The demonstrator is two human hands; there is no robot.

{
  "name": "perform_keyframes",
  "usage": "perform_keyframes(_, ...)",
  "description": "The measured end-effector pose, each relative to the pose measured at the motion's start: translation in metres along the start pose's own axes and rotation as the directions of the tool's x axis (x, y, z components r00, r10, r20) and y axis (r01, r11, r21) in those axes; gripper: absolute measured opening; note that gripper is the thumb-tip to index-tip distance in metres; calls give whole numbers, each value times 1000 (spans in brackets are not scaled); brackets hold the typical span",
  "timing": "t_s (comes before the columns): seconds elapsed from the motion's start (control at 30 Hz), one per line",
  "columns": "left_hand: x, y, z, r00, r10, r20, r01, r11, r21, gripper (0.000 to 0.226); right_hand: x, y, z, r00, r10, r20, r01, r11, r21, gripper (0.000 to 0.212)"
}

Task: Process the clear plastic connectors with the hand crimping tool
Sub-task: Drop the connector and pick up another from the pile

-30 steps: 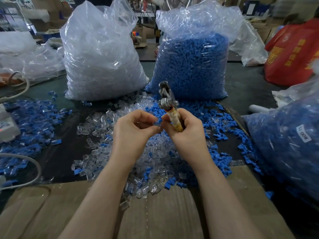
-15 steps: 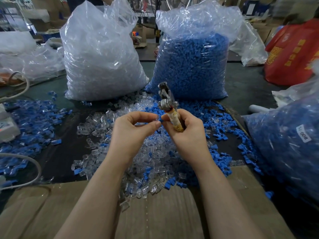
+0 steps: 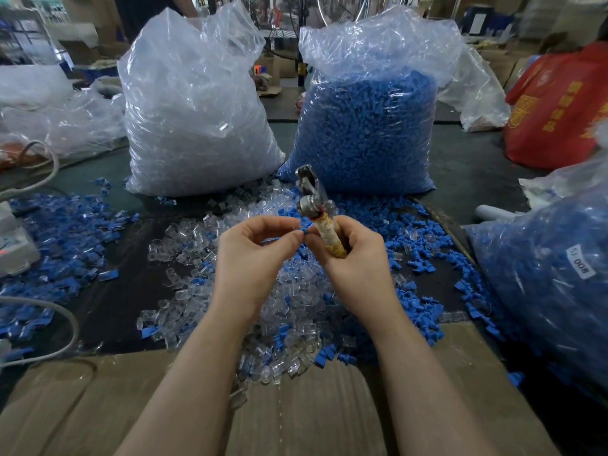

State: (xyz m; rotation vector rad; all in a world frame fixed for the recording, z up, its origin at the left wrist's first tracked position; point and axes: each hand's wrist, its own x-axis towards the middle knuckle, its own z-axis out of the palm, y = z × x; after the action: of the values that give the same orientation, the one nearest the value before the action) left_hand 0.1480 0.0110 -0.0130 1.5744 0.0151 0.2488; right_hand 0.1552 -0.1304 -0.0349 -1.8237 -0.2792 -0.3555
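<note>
Connectors [image 3: 210,271], clear ones mixed with blue caps [image 3: 414,255], lie in a loose heap on the dark table [image 3: 108,304], spilling onto the cardboard [image 3: 296,419] at the near edge. At far left, more blue caps [image 3: 69,232] are scattered beside a grey cable [image 3: 70,324]. Behind the heap stand 2 plastic bags: the clear bag [image 3: 194,123] on the left, the blue bag [image 3: 368,126] just beside it on the right. The left hand [image 3: 245,261] is raised over the heap, thumb and forefinger pinched on a small blue piece [image 3: 303,230] at the tool's side. The right hand [image 3: 357,261] is wrapped round the taped handle of the crimper [image 3: 312,200], its metal head tilted up and away. The 2 hands meet at the fingertips. At far right lie a third bag [image 3: 546,278] of blue caps and a red bag [image 3: 559,106].
</note>
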Motion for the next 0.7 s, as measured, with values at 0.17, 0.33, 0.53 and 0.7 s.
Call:
perform_keyframes(0.17, 0, -2, 0, 1000, -9, -1, 9, 1000, -4, 18, 1, -1, -1, 1000, 4, 18, -4, 1000, 5, 14)
perform_keyframes(0.33, 1, -3, -1, 999, -33, -6, 32, 992, -121, 19, 1, 4, -9, 998, 48, 39, -47, 998, -30, 9)
perform_keyframes(0.53, 4, -2, -4, 999, 5, -36, -12, 978, -210, 22, 2, 12, -21, 987, 96, 128, -58, 960, -273, 21)
perform_keyframes(0.7, 5, -2, -7, 998, 50, -40, -57, 975, -217, 21, 1, 12, -21, 977, 108, 186, -43, 944, -326, 25)
